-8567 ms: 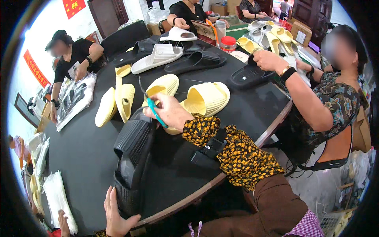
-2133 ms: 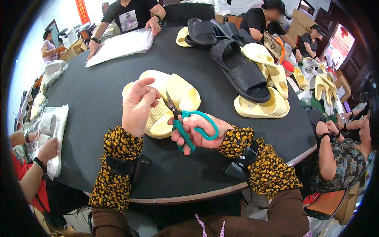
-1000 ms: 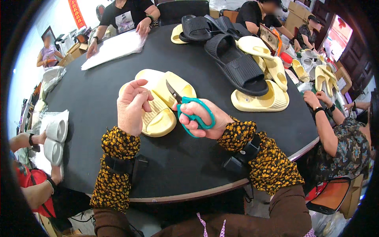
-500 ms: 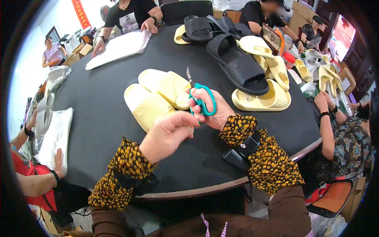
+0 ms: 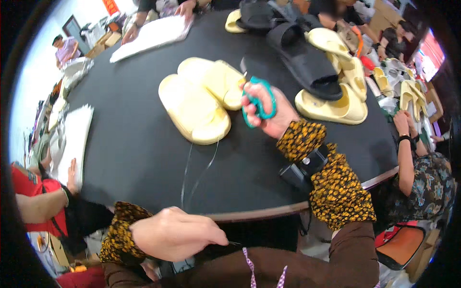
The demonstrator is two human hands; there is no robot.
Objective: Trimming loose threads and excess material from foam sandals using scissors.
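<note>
In the head view, the right hand (image 5: 269, 113) is raised over the black round table (image 5: 125, 144), its fingers curled through the loops of the teal scissors (image 5: 258, 98) and closed on them, the short blades pointing up and away towards the yellow slippers (image 5: 204, 98). The pair lies side by side on the table just left of that hand, soles up as far as can be told, the nearer slipper's end towards the table edge.

A thin thread (image 5: 192, 175) runs from the nearer slipper down across the table and over its edge towards the left hand (image 5: 175, 235). That hand sits low, below the rim and close to the lap, knuckles up, fingers bunched with thumb and forefinger pressed together at the tip; it looks to be pinching the thread's end, though the thread is too fine there to be sure.

The slippers look like thick moulded foam: probably light, soft enough to give under a thumb, with a matt skin that should not slip. A hold across the sole's edge or by the strap would likely serve. The thread looks limp and nearly weightless, and needs a fingertip pinch.

The right forearm, in a spotted sleeve with a black strapped device (image 5: 302, 170), slants up from the lower right. Beyond lie black sandals (image 5: 307, 62) on more yellow slippers (image 5: 336, 103); other people sit around.
</note>
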